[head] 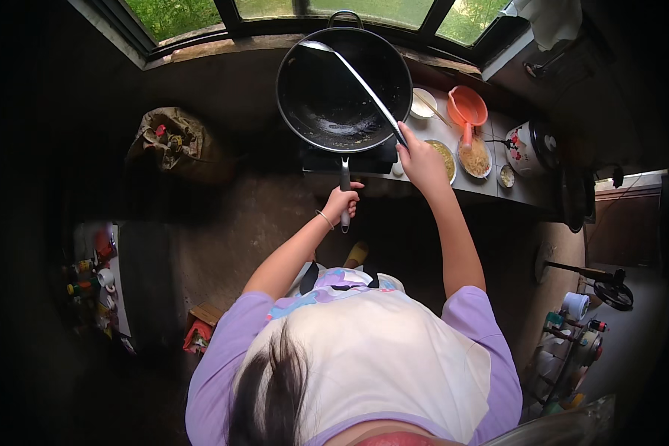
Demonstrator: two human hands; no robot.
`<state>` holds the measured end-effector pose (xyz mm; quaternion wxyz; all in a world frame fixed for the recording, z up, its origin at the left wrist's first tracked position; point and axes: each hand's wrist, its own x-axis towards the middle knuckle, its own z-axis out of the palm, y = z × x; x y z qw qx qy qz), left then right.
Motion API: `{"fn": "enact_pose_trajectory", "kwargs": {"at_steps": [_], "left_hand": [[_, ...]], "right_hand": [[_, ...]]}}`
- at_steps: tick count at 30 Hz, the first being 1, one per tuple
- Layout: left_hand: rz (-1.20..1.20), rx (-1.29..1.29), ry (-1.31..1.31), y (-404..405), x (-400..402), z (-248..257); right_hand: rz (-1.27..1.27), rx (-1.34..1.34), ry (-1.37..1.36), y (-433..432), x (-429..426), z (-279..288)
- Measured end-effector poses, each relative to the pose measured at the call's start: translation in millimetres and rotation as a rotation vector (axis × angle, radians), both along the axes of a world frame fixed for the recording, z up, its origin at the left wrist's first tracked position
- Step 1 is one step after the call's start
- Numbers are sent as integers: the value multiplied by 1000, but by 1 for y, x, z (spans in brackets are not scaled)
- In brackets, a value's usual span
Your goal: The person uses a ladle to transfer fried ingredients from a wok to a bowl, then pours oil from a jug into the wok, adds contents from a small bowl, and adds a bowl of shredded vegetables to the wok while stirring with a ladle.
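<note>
A large black wok [334, 95] sits over a dark stove [318, 163] beneath the window, its inside glossy with a few food scraps. My left hand [341, 204] is wrapped around the wok's long handle [345, 173]. In my right hand [423, 163] is the dark grip of a metal wok spatula [368, 92]. The spatula's shaft crosses the wok diagonally, and its blade reaches the far left rim; whether it touches the metal I cannot tell. Right of the wok, close to my right hand, a plate of yellowish food [444, 159] is partly hidden by that hand.
Along the tiled counter [493, 189] stand a white bowl [423, 103] with chopsticks, an orange ladle [467, 106], a plate of shredded food [475, 159], a small bowl [505, 176] and a rice cooker [527, 146]. A crumpled sack [170, 139] lies left of the stove.
</note>
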<state>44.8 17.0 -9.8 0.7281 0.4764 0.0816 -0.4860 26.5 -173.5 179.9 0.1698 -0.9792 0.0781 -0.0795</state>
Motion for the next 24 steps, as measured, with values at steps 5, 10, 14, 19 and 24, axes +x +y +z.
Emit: {"fn": "enact_pose_trajectory", "kwargs": {"at_steps": [5,10,14,19,24], "left_hand": [[0,-7,7,1,0,4],[0,-4,9,0,1,-1],[16,-9,8,3,2,-5],[-10,14,-12,1,2,1],[-18,-17,16,1,2,1]], "right_hand": [[162,-194,71,-20,0,7],[317,-542,199,-40,-12,64],[404,-666,322,-58,-6,112],[246,-419,353,-66,22,110],[290,-433,205,-49,60,96]]}}
